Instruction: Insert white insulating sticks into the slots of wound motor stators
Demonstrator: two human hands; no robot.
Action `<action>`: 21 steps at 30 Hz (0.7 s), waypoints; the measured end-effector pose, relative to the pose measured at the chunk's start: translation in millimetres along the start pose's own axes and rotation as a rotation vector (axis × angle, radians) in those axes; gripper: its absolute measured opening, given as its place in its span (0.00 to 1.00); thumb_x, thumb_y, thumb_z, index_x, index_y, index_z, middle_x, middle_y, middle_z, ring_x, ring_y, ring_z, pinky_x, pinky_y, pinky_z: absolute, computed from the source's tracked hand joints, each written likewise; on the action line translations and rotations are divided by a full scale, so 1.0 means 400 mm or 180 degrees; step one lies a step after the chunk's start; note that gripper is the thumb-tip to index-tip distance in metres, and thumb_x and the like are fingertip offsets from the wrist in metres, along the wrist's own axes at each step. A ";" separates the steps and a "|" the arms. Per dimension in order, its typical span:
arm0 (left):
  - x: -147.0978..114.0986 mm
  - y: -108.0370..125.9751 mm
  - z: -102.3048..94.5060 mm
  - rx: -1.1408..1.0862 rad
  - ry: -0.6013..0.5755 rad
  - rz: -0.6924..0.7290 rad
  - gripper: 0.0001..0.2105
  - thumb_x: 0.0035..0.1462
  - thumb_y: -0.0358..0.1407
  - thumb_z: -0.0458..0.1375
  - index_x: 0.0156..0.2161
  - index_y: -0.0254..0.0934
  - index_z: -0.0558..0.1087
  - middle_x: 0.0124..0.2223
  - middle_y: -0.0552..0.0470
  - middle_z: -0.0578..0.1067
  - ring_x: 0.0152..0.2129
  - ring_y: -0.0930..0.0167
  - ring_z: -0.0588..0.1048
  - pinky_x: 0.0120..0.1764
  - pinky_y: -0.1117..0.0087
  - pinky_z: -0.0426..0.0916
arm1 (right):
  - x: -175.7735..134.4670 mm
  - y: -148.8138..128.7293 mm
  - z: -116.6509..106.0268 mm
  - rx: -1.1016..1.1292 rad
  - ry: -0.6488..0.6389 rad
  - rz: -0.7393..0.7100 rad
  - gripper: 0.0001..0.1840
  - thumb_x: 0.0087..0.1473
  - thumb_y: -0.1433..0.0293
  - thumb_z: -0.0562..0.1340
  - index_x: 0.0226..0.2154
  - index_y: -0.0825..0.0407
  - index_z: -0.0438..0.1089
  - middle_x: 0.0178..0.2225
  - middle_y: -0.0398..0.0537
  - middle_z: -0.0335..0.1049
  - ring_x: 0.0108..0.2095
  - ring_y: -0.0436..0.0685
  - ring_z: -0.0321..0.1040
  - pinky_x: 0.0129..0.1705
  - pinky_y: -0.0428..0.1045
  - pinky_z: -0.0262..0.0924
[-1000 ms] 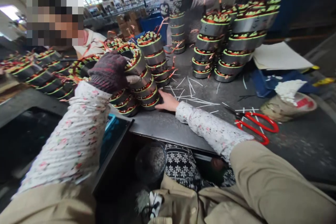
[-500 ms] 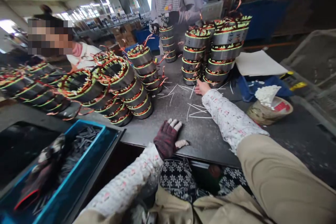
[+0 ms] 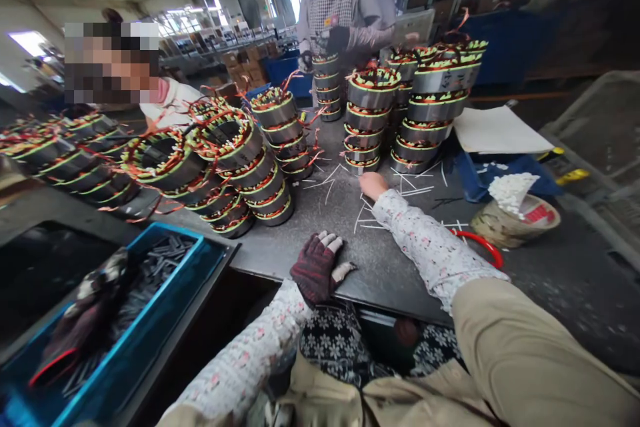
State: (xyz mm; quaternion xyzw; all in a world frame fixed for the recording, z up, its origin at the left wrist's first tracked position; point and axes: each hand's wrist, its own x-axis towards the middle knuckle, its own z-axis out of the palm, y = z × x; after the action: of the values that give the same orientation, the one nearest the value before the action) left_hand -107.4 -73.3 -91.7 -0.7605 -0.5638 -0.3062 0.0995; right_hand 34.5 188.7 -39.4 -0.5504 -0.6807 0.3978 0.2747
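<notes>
My left hand [image 3: 316,268], in a dark red knitted glove with pale fingertips, lies flat at the table's near edge with its fingers spread and nothing in it. Bare and reaching forward, my right hand [image 3: 373,185] is at the tabletop among thin white strips [image 3: 373,223]. Its fingers are curled together; whether a strip is between them is hidden. Just beyond it stands a stack of motor stators [image 3: 370,117], steel rings with copper windings and yellow-green edges. More white strips [image 3: 413,181] lie scattered right of this hand.
Leaning stator stacks [image 3: 260,180] crowd the left side, a taller stack [image 3: 435,107] the right. A blue tray [image 3: 165,293] of dark small pieces and a glove is at lower left. A tape roll [image 3: 520,220] holds white bits; a red handle [image 3: 483,243] is nearby. Two co-workers [image 3: 345,13] are opposite.
My right hand has drawn back and left from the stacks' base, its fingers now curled. The red handle has come into view beside my sleeve. My left hand stays resting.
</notes>
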 end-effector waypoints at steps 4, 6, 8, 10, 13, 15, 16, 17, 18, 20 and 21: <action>0.001 0.004 -0.007 0.0022 -0.0080 -0.0134 0.28 0.62 0.50 0.62 0.63 0.41 0.67 0.60 0.41 0.76 0.61 0.56 0.72 0.65 0.48 0.66 | -0.070 -0.028 0.073 -0.0024 -0.0311 0.0147 0.19 0.65 0.60 0.63 0.55 0.51 0.70 0.56 0.53 0.70 0.51 0.59 0.72 0.52 0.60 0.71; 0.002 0.004 -0.011 0.0036 -0.0015 -0.0083 0.29 0.63 0.50 0.61 0.65 0.41 0.65 0.61 0.41 0.75 0.62 0.56 0.72 0.65 0.49 0.67 | -0.116 -0.033 0.108 0.0035 -0.0428 0.0169 0.18 0.66 0.60 0.62 0.54 0.51 0.71 0.55 0.53 0.71 0.50 0.58 0.72 0.52 0.59 0.71; 0.000 0.004 -0.012 0.0032 0.0094 -0.0035 0.30 0.64 0.50 0.60 0.66 0.40 0.62 0.61 0.40 0.74 0.62 0.57 0.71 0.66 0.49 0.66 | -0.158 -0.030 0.134 0.0167 -0.0476 0.0178 0.17 0.65 0.60 0.63 0.52 0.52 0.72 0.53 0.52 0.72 0.48 0.58 0.73 0.51 0.58 0.72; -0.007 0.004 -0.011 0.0052 0.0176 -0.0061 0.30 0.65 0.49 0.59 0.67 0.39 0.60 0.62 0.39 0.73 0.62 0.57 0.71 0.65 0.50 0.66 | -0.182 -0.021 0.142 0.0345 -0.0375 0.0199 0.18 0.65 0.59 0.63 0.51 0.53 0.72 0.50 0.51 0.74 0.46 0.57 0.74 0.48 0.57 0.73; -0.017 0.005 -0.011 0.0105 0.0295 -0.0086 0.30 0.66 0.47 0.58 0.68 0.39 0.59 0.62 0.38 0.73 0.64 0.57 0.69 0.66 0.49 0.66 | -0.162 -0.012 0.098 0.0568 0.0031 0.0244 0.19 0.65 0.59 0.63 0.51 0.55 0.71 0.47 0.50 0.74 0.42 0.55 0.74 0.43 0.54 0.74; -0.008 0.007 -0.018 0.0093 0.0342 0.0031 0.30 0.64 0.47 0.59 0.67 0.38 0.60 0.62 0.38 0.73 0.65 0.56 0.68 0.66 0.48 0.64 | -0.119 -0.016 0.037 0.0629 0.0265 0.0214 0.16 0.67 0.59 0.60 0.49 0.53 0.72 0.44 0.49 0.75 0.39 0.54 0.75 0.39 0.51 0.73; 0.008 0.010 -0.026 0.0085 0.0314 0.0135 0.30 0.64 0.48 0.60 0.66 0.38 0.61 0.62 0.38 0.73 0.65 0.56 0.67 0.67 0.47 0.63 | -0.095 -0.021 0.006 0.0621 0.0326 0.0163 0.15 0.68 0.59 0.59 0.48 0.52 0.72 0.42 0.48 0.75 0.38 0.53 0.76 0.37 0.49 0.73; 0.031 0.013 -0.037 0.0090 0.0267 0.0246 0.30 0.63 0.48 0.60 0.65 0.38 0.63 0.62 0.38 0.73 0.65 0.55 0.67 0.68 0.46 0.61 | -0.075 -0.028 -0.022 0.0580 0.0352 0.0095 0.15 0.68 0.59 0.58 0.47 0.52 0.72 0.42 0.48 0.75 0.38 0.53 0.76 0.37 0.49 0.73; 0.064 0.017 -0.052 0.0111 0.0222 0.0351 0.30 0.63 0.49 0.60 0.65 0.39 0.63 0.62 0.39 0.73 0.66 0.56 0.66 0.69 0.46 0.59 | -0.059 -0.035 -0.046 0.0498 0.0346 0.0024 0.15 0.68 0.59 0.58 0.48 0.52 0.72 0.43 0.48 0.75 0.39 0.53 0.76 0.38 0.49 0.73; 0.154 0.030 -0.092 0.0198 0.0239 0.0530 0.29 0.63 0.48 0.59 0.65 0.40 0.64 0.64 0.39 0.72 0.68 0.57 0.64 0.71 0.47 0.55 | -0.051 -0.043 -0.073 0.0222 0.0276 -0.0111 0.17 0.67 0.60 0.61 0.52 0.53 0.71 0.48 0.51 0.74 0.43 0.55 0.75 0.43 0.53 0.74; 0.208 0.039 -0.114 0.0243 0.0335 0.0586 0.29 0.63 0.48 0.58 0.66 0.40 0.63 0.65 0.40 0.71 0.68 0.57 0.62 0.71 0.48 0.54 | -0.059 -0.043 -0.079 0.0035 0.0222 -0.0177 0.20 0.65 0.60 0.63 0.54 0.53 0.70 0.51 0.52 0.73 0.46 0.57 0.74 0.46 0.56 0.74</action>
State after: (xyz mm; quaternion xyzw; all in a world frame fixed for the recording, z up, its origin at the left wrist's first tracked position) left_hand -94.7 -35.1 -4.5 -0.7877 -0.4968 -0.3136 0.1855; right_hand 56.7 172.1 -6.6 -0.5432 -0.6836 0.3743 0.3123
